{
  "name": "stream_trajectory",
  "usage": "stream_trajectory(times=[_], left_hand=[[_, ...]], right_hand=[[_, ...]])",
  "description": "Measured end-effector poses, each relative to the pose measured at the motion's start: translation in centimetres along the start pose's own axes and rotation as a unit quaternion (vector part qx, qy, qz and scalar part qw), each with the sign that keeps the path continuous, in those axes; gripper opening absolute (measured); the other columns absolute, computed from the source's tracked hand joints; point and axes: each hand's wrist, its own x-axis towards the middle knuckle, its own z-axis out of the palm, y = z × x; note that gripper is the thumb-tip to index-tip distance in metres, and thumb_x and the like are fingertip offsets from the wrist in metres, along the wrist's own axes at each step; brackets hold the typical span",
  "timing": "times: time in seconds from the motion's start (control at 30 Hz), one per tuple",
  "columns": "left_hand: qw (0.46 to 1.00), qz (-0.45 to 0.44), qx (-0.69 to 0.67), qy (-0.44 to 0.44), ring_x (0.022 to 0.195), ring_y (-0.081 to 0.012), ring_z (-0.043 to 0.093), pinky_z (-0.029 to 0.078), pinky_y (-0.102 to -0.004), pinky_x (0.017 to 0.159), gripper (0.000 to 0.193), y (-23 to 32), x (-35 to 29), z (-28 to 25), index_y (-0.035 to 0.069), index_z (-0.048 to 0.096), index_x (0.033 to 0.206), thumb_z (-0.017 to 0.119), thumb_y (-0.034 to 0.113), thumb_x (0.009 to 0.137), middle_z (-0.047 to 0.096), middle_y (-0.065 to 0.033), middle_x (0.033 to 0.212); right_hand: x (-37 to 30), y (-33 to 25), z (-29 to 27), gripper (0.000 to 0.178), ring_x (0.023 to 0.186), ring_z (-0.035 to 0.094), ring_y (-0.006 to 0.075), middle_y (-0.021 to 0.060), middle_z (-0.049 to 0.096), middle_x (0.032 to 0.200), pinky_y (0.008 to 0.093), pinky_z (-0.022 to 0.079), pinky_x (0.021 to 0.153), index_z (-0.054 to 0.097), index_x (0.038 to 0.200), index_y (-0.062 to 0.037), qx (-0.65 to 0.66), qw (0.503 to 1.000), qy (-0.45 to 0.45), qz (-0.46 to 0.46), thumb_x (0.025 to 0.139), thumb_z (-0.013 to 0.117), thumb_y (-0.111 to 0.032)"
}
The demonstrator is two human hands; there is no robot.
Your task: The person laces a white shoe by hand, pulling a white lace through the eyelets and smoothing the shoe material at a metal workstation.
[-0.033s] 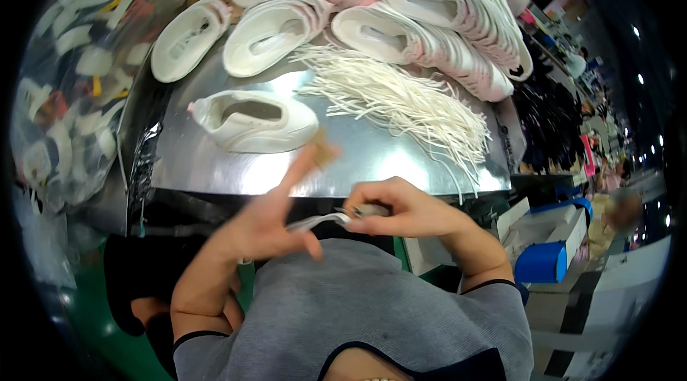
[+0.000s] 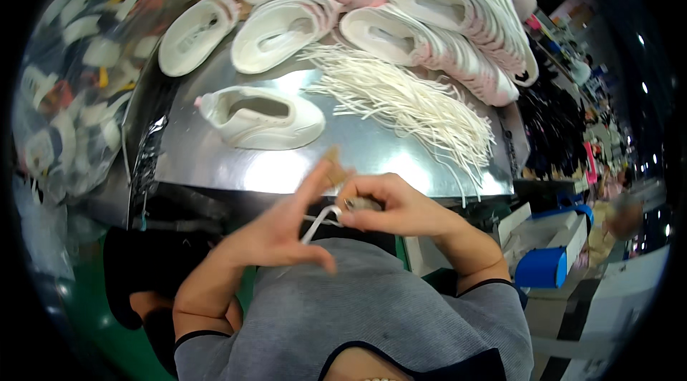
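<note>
My right hand (image 2: 390,203), fingers curled in a pinch, grips a white shoelace (image 2: 315,228) near the table's front edge. A small tool with a metallic tip (image 2: 363,203) also sits in that hand; its kind is hard to make out. My left hand (image 2: 283,231) is just left of it, slightly blurred, thumb and fingers spread. A tan covering shows on one of its fingertips. The lace bends down across the gap between left thumb and forefinger. Beyond the hands, a white shoe upper (image 2: 266,122) lies on its side on the metal table (image 2: 207,166).
A heap of white laces (image 2: 408,98) covers the table's right middle. Nested rows of white and pink shoe uppers (image 2: 444,41) line the back. At left hangs a clear plastic bag (image 2: 86,95) of scraps. An open box (image 2: 547,238) with a blue part stands at right.
My left hand has moved right, closer to the right hand. The lace now hangs in a steeper bend from the right fingers. The whole view has shifted slightly.
</note>
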Motion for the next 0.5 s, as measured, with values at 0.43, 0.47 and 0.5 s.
stream_trajectory(times=[0.43, 0.47, 0.5], left_hand=[[0.677, -0.605, 0.400, -0.125, 0.098, -0.0400, 0.065, 0.050, -0.0492, 0.086, 0.036, -27.2, -25.9, -8.6, 0.003, 0.064, 0.115, 0.060, 0.024, 0.086, 0.068, -0.0227, 0.105], [0.679, -0.603, 0.402, -0.122, 0.098, -0.0400, 0.065, 0.050, -0.0492, 0.086, 0.036, -31.0, -26.1, -9.5, 0.003, 0.064, 0.115, 0.060, 0.024, 0.086, 0.068, -0.0227, 0.105], [0.771, -0.481, 0.417, 0.015, 0.113, -0.0381, 0.056, 0.045, -0.0463, 0.097, 0.045, -36.0, -26.7, -10.7, 0.003, 0.057, 0.125, 0.059, 0.029, 0.088, 0.060, -0.0227, 0.121]], right_hand=[[5.9, 11.4, -1.9, 0.023, 0.072, 0.059, 0.0156, 0.0083, 0.067, 0.081, 0.0295, 0.049, 0.070, 0.067, 0.100, -0.0023, -0.124, 0.977, 0.116, 0.131, 0.089, 0.068, -0.022], [6.3, 10.7, -2.7, 0.022, 0.073, 0.059, 0.0141, 0.0077, 0.067, 0.082, 0.0280, 0.049, 0.071, 0.067, 0.101, -0.0030, -0.138, 0.970, 0.128, 0.151, 0.089, 0.069, -0.022], [6.9, 10.6, -3.7, 0.021, 0.067, 0.054, 0.0121, 0.0064, 0.064, 0.077, 0.0268, 0.046, 0.065, 0.068, 0.101, -0.0035, -0.177, 0.968, 0.141, 0.112, 0.088, 0.069, -0.021]])
